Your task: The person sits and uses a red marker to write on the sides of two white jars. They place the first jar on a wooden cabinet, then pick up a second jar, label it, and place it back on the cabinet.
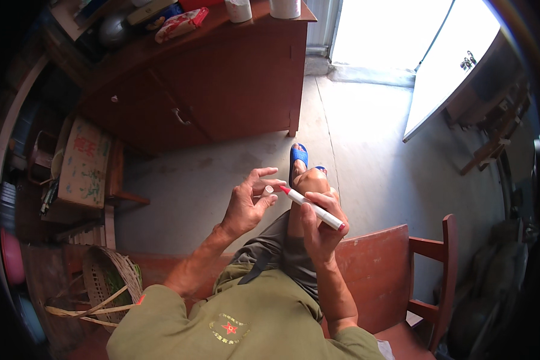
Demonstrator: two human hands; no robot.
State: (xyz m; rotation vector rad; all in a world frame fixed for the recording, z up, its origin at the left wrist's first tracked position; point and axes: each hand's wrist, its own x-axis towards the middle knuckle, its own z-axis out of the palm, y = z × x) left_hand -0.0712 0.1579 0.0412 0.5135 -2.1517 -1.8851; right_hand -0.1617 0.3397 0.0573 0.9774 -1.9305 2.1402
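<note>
A white marker pen (317, 210) with a pink-red tip and a red end lies in my right hand (325, 220), gripped between thumb and fingers. Its uncapped tip points up and left, towards my left hand (247, 202). Between the left thumb and fingers is the white pen cap (268, 190), its round end facing the camera. Cap and marker are apart, with the tip close to a left fingertip. Both hands are above my lap and crossed legs, in front of the olive shirt (229, 310).
I sit on a red-brown wooden bench (378, 265). A wicker basket (96, 279) with greens stands at the left. Ahead is a wooden cabinet (243, 85) with jars on top; a cardboard box (83, 166) is left of it. A door (450, 76) stands open at the upper right.
</note>
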